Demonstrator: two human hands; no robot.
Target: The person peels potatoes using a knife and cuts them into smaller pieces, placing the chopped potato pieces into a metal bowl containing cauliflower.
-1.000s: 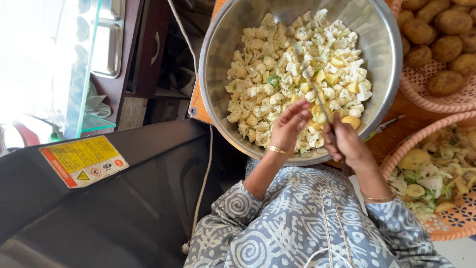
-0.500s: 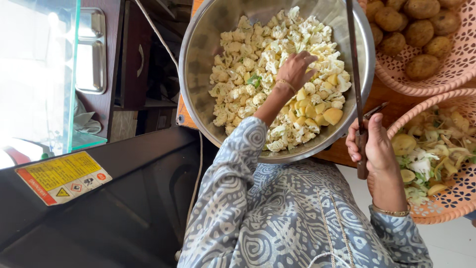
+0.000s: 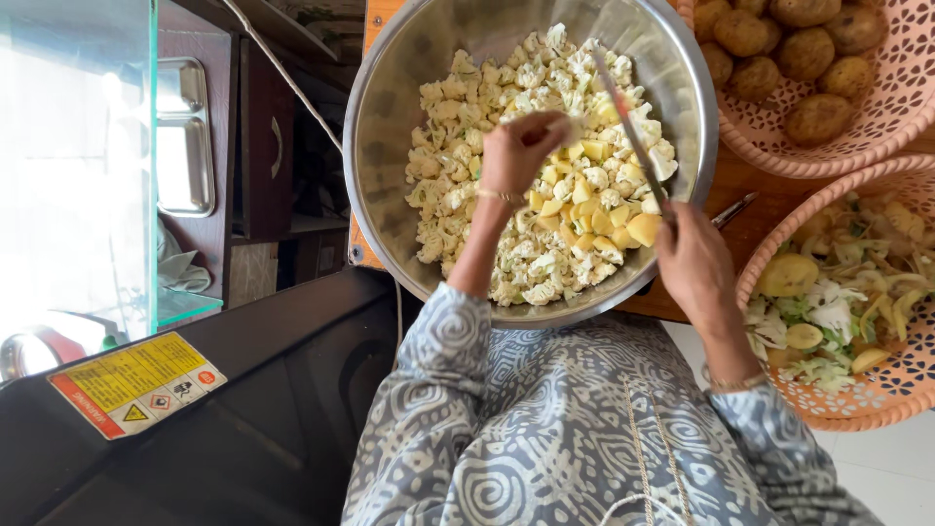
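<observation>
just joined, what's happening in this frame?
A person works over a large round steel bowl of white cauliflower florets and yellow potato chunks. The left hand pinches a piece above the pile; the right hand holds a thin knife across the bowl. A pink plastic basket of vegetable scraps sits beside it.

Big round bowl (image 3: 390, 146) of brushed steel, dull sheen, faintly scratched inside. Knobbly matt white cauliflower florets (image 3: 458, 146) and smooth, moist-looking yellow potato cubes (image 3: 643, 229) within. Thin knife blade (image 3: 628, 127) of bright metal. Two pink perforated plastic baskets, upper (image 3: 877, 127) and lower (image 3: 877, 414), slightly glossy. Rough, matt brown potatoes (image 3: 808, 54). Varnished orange-brown wooden tabletop (image 3: 750, 185). Soft printed grey-and-white cotton-like sleeve cloth (image 3: 438, 360). Thin metal bangle (image 3: 500, 196) on the left wrist. Clear shiny glass panel (image 3: 88, 175). Glossy yellow paper sticker (image 3: 136, 382) on smooth black surface (image 3: 273, 390).
</observation>
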